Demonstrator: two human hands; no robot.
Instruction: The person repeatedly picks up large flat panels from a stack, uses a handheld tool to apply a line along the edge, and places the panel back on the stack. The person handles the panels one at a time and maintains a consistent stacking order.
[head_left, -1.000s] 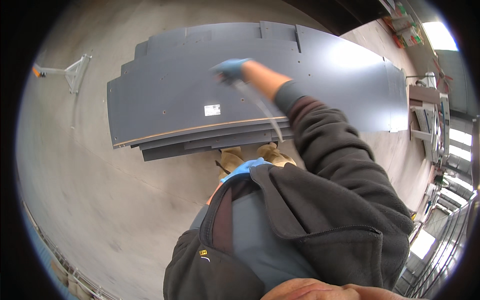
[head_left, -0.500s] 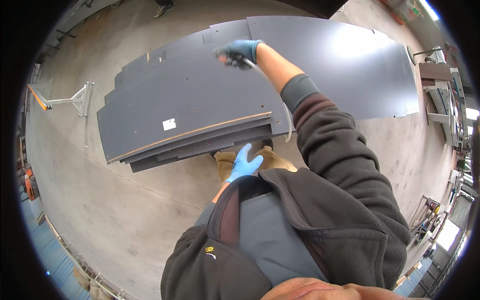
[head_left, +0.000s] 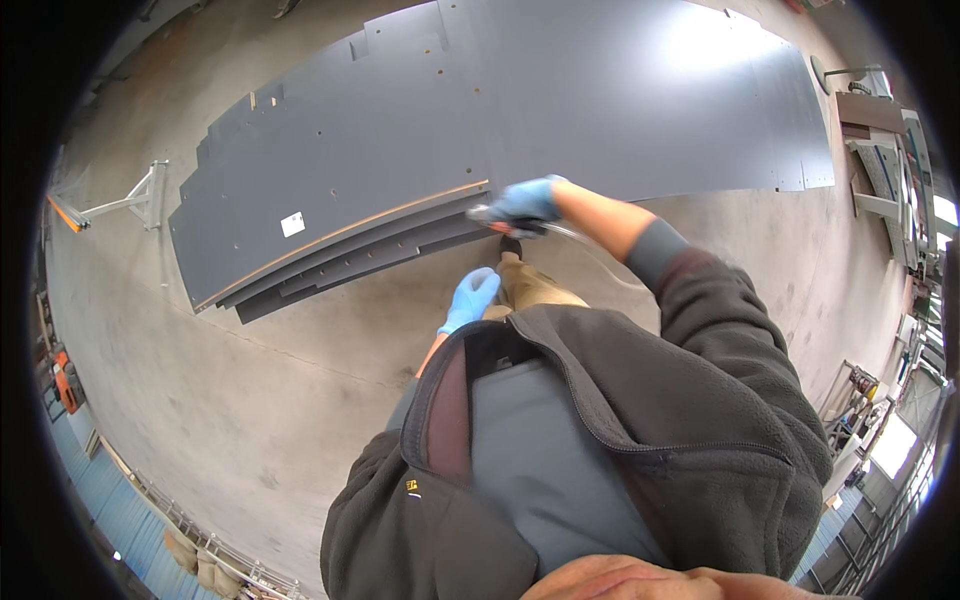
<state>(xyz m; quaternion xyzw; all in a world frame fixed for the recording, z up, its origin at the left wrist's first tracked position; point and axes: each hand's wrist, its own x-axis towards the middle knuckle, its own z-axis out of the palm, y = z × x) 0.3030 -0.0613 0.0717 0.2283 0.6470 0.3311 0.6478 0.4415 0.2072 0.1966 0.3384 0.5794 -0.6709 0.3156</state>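
My right hand [head_left: 528,203], in a blue glove, is wrapped round an air gun [head_left: 483,213] that is smeared by motion. A pale hose [head_left: 605,262] trails from it past my forearm. It is held close to the near edge of a stack of dark grey panels [head_left: 350,150]; I cannot tell whether it touches them. A white label [head_left: 292,224] lies on the top panel, above a tan strip [head_left: 345,243] along its edge. My left hand [head_left: 471,299], in a light blue glove, hangs in front of my body, its fingers loosely bent with nothing visible in them.
A white metal stand with an orange part [head_left: 140,200] is on the floor at the left. Boards and a rack [head_left: 885,190] line the right side. Concrete floor [head_left: 270,400] surrounds the panels. My shoe [head_left: 511,245] is by the stack's near edge.
My right hand has swung with the air gun from above the panels back to their near edge. My left hand's fingers have drawn together. The panels appear shifted left and up in view.
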